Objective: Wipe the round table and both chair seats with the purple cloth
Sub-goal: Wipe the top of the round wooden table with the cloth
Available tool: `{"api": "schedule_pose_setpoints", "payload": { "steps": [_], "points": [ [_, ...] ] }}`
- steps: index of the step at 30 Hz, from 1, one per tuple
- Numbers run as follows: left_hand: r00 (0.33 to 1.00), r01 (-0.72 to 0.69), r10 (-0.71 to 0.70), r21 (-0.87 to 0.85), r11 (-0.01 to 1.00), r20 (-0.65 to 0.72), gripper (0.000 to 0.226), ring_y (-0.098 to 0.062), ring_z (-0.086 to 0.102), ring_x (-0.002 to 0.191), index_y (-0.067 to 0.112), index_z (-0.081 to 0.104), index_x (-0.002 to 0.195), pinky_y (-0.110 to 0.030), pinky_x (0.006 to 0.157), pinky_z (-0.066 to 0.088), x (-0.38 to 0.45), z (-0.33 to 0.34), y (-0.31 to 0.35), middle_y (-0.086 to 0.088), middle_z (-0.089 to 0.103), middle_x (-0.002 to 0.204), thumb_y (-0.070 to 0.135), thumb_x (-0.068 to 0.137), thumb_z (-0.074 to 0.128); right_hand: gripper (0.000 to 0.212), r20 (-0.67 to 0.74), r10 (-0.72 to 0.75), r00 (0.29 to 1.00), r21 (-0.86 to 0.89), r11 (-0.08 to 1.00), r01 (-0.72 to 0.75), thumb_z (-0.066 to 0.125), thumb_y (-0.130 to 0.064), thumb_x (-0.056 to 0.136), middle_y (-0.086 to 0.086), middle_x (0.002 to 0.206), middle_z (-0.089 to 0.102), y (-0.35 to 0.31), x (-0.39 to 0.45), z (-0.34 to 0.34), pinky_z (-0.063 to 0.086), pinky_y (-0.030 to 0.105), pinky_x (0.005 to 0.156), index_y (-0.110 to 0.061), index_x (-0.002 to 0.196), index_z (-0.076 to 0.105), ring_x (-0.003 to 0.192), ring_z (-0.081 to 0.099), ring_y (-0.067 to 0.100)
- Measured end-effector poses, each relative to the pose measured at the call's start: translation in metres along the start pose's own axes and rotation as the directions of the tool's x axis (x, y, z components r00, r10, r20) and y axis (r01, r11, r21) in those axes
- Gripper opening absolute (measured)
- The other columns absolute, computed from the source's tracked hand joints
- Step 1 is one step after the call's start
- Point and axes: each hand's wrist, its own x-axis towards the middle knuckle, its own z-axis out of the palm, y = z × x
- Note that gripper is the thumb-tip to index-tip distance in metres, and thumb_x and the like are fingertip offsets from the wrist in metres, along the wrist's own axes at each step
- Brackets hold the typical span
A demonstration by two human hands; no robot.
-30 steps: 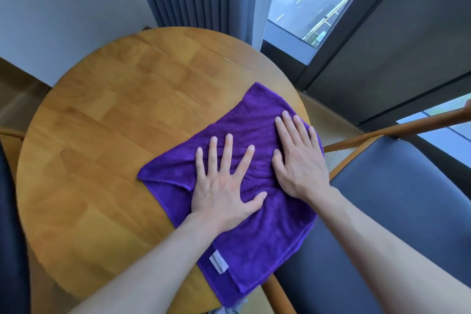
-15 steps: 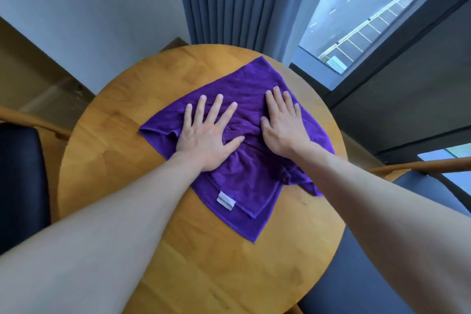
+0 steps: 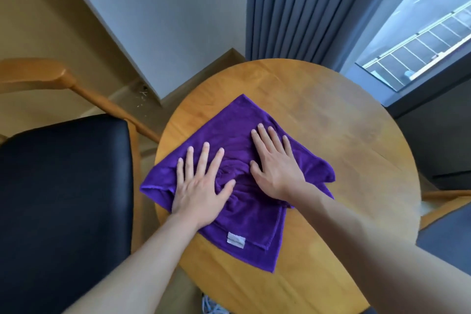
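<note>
Cloth (image 3: 244, 135) under both my palms on the table (image 3: 356, 148).
I am pressing my left hand (image 3: 201, 186) and right hand (image 3: 275, 168) flat, fingers spread, pinching nothing.

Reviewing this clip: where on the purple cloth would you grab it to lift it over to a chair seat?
Probably the bunched ridge in the cloth between the left hand and right hand, pinched from above. The rest lies flat against the table, offering little to catch.
</note>
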Motion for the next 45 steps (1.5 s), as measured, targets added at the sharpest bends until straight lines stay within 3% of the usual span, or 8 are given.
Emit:
{"api": "schedule_pose_setpoints", "payload": {
  "steps": [6, 12, 22, 26, 33, 38, 42, 45],
  "points": [
    [0.993, 0.021, -0.075, -0.476, 0.879, -0.096, 0.063, -0.011, 0.023, 0.152, 0.030, 0.044, 0.152, -0.043, 0.123, 0.025, -0.041, -0.024, -0.008, 0.009, 0.032, 0.164, 0.047, 0.091, 0.046, 0.046, -0.220, 0.116, 0.969, 0.017, 0.993, -0.115, 0.041, -0.048, 0.094, 0.005, 0.126, 0.056, -0.027, 0.000, -0.008, 0.040, 0.046, 0.099, -0.018, 0.124, 0.061, 0.117, 0.055, 0.031],
    [0.878, 0.465, -0.478, -0.188, 0.865, -0.022, 0.073, -0.028, 0.038, 0.136, 0.019, 0.039, 0.150, -0.045, 0.111, 0.033, -0.034, -0.045, -0.049, -0.004, 0.049, 0.146, 0.059, 0.091, 0.059, 0.052, -0.229, 0.401, 0.887, 0.048, 0.915, -0.401, 0.059, -0.051, 0.092, 0.013, 0.131, 0.046, -0.045, 0.046, -0.013, 0.036, 0.048, 0.104, -0.010, 0.125, 0.051, 0.121, 0.046, 0.036],
    [0.920, 0.355, -0.377, -0.627, 0.694, 0.104, 0.036, -0.014, 0.050, 0.056, 0.008, 0.047, 0.070, -0.031, 0.054, 0.041, -0.056, -0.062, -0.053, -0.007, 0.055, 0.064, 0.031, 0.091, 0.066, 0.023, -0.035, 0.339, 0.940, 0.430, 0.854, -0.292, 0.057, -0.005, 0.079, -0.005, 0.084, 0.061, -0.076, -0.001, -0.024, 0.044, 0.033, 0.070, -0.020, 0.095, 0.051, 0.082, 0.058, 0.023],
    [0.928, 0.305, -0.353, -0.791, 0.530, 0.121, 0.027, -0.024, 0.068, 0.068, 0.005, 0.061, 0.086, -0.034, 0.058, 0.056, -0.070, -0.086, -0.058, -0.014, 0.068, 0.080, 0.030, 0.095, 0.066, 0.036, 0.107, 0.419, 0.901, 0.731, 0.581, -0.357, 0.070, -0.011, 0.084, 0.001, 0.095, 0.072, -0.080, -0.025, -0.049, 0.056, 0.036, 0.079, -0.015, 0.118, 0.059, 0.083, 0.070, 0.020],
    [0.927, 0.318, -0.331, -0.831, 0.455, 0.173, 0.017, -0.016, 0.070, 0.081, 0.018, 0.062, 0.097, -0.036, 0.070, 0.059, -0.081, -0.118, -0.038, 0.003, 0.071, 0.088, 0.035, 0.099, 0.062, 0.042, -0.036, 0.375, 0.926, 0.651, 0.712, -0.264, 0.058, -0.022, 0.100, -0.017, 0.049, 0.034, -0.118, -0.075, -0.072, 0.028, 0.022, 0.050, -0.019, 0.065, 0.035, 0.049, 0.032, 0.007],
    [0.912, 0.292, -0.354, -0.934, 0.204, 0.208, 0.021, -0.023, 0.073, 0.090, 0.013, 0.064, 0.101, -0.044, 0.080, 0.060, -0.117, -0.139, -0.019, -0.005, 0.075, 0.093, 0.033, 0.098, 0.065, 0.042, -0.179, 0.330, 0.927, 0.706, 0.699, -0.113, 0.051, -0.021, 0.105, -0.015, 0.053, 0.038, -0.173, -0.110, -0.083, 0.029, 0.029, 0.058, -0.021, 0.066, 0.036, 0.056, 0.034, 0.008],
    [0.928, 0.241, -0.343, -0.938, 0.251, 0.146, 0.021, -0.019, 0.070, 0.087, 0.026, 0.060, 0.092, -0.041, 0.077, 0.057, -0.161, -0.154, -0.017, -0.002, 0.072, 0.092, 0.046, 0.088, 0.063, 0.037, -0.227, 0.267, 0.936, 0.744, 0.668, -0.010, 0.049, -0.027, 0.106, -0.024, 0.065, 0.059, -0.221, -0.149, -0.083, 0.040, 0.015, 0.062, -0.045, 0.075, 0.059, 0.063, 0.053, 0.001],
    [0.914, 0.239, -0.376, -0.950, 0.200, 0.151, 0.016, -0.019, 0.069, 0.088, 0.020, 0.060, 0.094, -0.040, 0.077, 0.057, -0.193, -0.163, -0.024, -0.003, 0.072, 0.092, 0.036, 0.096, 0.062, 0.026, -0.136, 0.204, 0.970, 0.776, 0.631, -0.024, 0.046, -0.033, 0.106, -0.010, 0.089, 0.063, -0.250, -0.178, -0.072, 0.055, 0.042, 0.078, -0.049, 0.094, 0.063, 0.083, 0.066, 0.020]
  ]
}}
